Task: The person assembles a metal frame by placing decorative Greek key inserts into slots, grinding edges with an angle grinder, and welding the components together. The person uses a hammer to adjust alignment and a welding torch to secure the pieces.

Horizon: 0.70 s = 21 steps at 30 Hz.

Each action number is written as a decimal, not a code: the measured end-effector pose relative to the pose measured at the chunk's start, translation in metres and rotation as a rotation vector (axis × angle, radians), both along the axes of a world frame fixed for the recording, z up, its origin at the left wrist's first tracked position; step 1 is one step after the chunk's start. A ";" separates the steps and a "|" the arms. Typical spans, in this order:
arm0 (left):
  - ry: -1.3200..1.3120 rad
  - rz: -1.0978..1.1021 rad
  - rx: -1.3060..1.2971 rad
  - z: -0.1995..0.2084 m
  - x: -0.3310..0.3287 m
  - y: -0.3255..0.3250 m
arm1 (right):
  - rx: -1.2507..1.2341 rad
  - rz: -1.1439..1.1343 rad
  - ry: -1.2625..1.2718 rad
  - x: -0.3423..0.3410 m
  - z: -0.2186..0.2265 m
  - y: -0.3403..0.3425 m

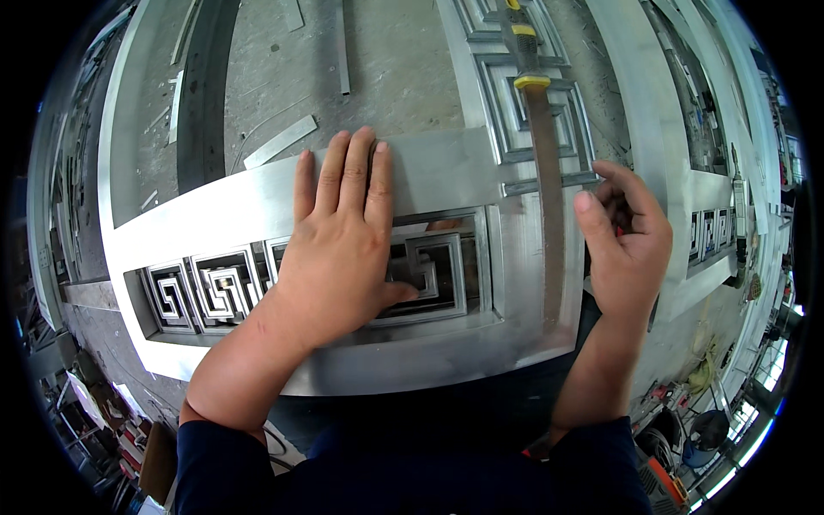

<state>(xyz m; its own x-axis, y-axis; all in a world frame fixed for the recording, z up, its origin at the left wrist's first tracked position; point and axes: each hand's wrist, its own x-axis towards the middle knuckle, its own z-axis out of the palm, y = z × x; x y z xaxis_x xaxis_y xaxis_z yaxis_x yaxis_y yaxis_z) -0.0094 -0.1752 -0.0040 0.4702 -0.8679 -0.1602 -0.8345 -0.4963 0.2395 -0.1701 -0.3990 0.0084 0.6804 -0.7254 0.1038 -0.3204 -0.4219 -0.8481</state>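
A silvery metal frame panel (446, 172) with Greek-key fretwork (225, 287) set into its opening lies across in front of me. My left hand (339, 232) rests flat on it, fingers stretched over the far rail and thumb spread over the fretwork. A long flat file (546, 189) with a black and yellow handle (524, 43) lies over the panel's right side. Close beside the right edge is my right hand (631, 232), its thumb and index finger apart and the other fingers curled. A small red spot shows inside the curl; I cannot make out what it is.
More fretwork (536, 116) runs away from me at the far right. Loose metal strips (281, 142) lie on the grey surface beyond the panel. Another framed panel (712, 215) is to the right. Cables, tools and a dark bucket (708, 429) crowd the lower right.
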 end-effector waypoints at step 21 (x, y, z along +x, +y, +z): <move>0.217 -0.094 -0.016 0.036 -0.085 0.046 | -0.053 -0.042 -0.013 -0.011 0.004 -0.007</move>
<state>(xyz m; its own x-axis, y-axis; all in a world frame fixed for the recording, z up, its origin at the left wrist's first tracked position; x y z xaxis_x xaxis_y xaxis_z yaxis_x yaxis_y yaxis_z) -0.0939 -0.1295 0.0320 0.3434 -0.9094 -0.2346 -0.8048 -0.4137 0.4256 -0.1806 -0.4061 0.0123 0.6480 -0.7465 0.1512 -0.3283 -0.4528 -0.8290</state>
